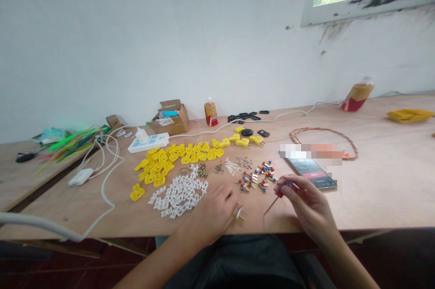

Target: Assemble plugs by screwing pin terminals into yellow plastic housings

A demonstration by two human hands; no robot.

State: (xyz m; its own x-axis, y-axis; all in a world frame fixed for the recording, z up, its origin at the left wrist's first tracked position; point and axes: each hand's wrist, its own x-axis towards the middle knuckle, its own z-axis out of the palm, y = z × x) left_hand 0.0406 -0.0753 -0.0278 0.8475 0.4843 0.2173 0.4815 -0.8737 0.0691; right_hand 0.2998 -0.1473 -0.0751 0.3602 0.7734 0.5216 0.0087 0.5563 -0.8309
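Left hand [210, 214] at the front edge of the counter, its fingers closed in a pinch on a small pronged connector [239, 214] with gold-coloured prongs. Right hand [306, 203] raised just above the counter, its fingers closed around the red handle of a small screwdriver [278, 192], the thin shaft slanting down and toward the left hand. Tool and connector are near each other but apart.

Just beyond the hands, on the plywood counter [84, 205], lie loose groups of parts: a cluster of terminals with blue and red ends [256, 178], small metal screws [203, 170], and a heap of white plastic pieces [178, 196] beside the left hand. Farther left and back spreads a large group of yellow plastic housings [159, 164], trailing in a line toward a few black pieces [247, 132].

To the right of the right hand lies a smartphone [311, 173], partly covered by a blurred patch; behind it rests a loop of twisted wire [322, 142]. At the back stand a white power strip [148, 143], an open cardboard box [170, 119] and a plastic bottle [210, 112] against the wall.
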